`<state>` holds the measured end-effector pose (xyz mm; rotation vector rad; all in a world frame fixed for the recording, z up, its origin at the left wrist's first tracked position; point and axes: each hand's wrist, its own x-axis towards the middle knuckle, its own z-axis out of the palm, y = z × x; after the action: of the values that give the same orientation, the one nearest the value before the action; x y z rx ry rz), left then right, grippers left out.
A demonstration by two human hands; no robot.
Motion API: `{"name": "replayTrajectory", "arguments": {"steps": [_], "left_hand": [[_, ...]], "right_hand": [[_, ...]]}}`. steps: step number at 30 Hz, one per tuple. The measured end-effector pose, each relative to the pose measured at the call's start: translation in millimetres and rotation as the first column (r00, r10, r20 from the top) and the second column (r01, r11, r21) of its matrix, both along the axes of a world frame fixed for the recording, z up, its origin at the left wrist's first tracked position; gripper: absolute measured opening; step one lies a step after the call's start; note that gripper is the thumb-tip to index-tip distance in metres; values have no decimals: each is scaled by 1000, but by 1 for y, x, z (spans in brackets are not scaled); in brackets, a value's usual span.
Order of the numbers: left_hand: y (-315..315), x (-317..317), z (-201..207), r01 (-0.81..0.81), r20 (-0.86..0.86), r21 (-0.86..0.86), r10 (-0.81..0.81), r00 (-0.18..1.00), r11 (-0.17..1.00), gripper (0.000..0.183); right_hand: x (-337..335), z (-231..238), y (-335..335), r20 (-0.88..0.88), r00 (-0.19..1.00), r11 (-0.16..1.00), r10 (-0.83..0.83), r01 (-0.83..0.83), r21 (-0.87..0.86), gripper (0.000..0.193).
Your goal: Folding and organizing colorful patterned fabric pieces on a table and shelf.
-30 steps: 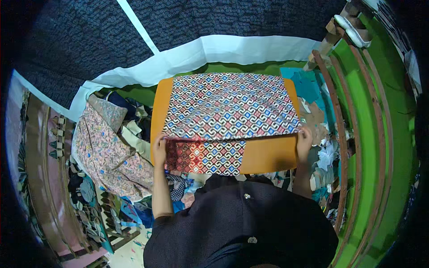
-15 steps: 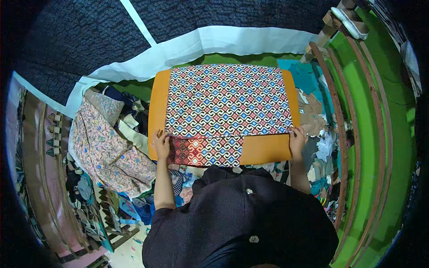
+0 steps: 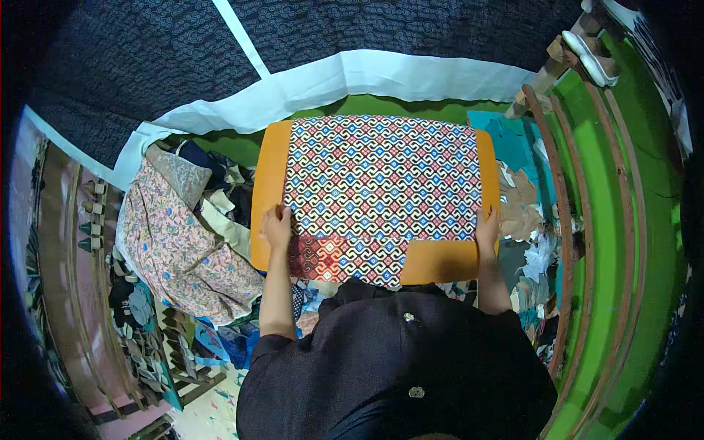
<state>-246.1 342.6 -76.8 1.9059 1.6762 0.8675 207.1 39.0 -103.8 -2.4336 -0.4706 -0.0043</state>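
Pressing: left hand [image 3: 277,226] and right hand [image 3: 488,224], palms flat, gripping nothing, on patterned cloth [image 3: 381,176]
Cloth: geometric, blue-red-white, spread on orange board [image 3: 268,169]
Left of board: floral fabric pile [image 3: 172,242]

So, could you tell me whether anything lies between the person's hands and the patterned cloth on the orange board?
Nothing visible does: the left hand and right hand rest directly on the patterned cloth at its near corners.
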Motion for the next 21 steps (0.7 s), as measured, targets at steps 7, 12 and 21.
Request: {"name": "replayTrajectory", "arguments": {"steps": [7,12,21], "left_hand": [[-1,43,37,-84,-327,-221,7,945,972,49],[-1,52,50,-95,-335,-301,-13,942,949,37],[15,9,-7,11,-102,-279,-42,994,960,30]], "right_hand": [[-26,52,44,-56,994,928,-95,68,-366,42],[-22,47,38,-155,982,934,-108,47,-354,28],[-26,39,47,-116,991,944,-69,28,-328,52]]}}
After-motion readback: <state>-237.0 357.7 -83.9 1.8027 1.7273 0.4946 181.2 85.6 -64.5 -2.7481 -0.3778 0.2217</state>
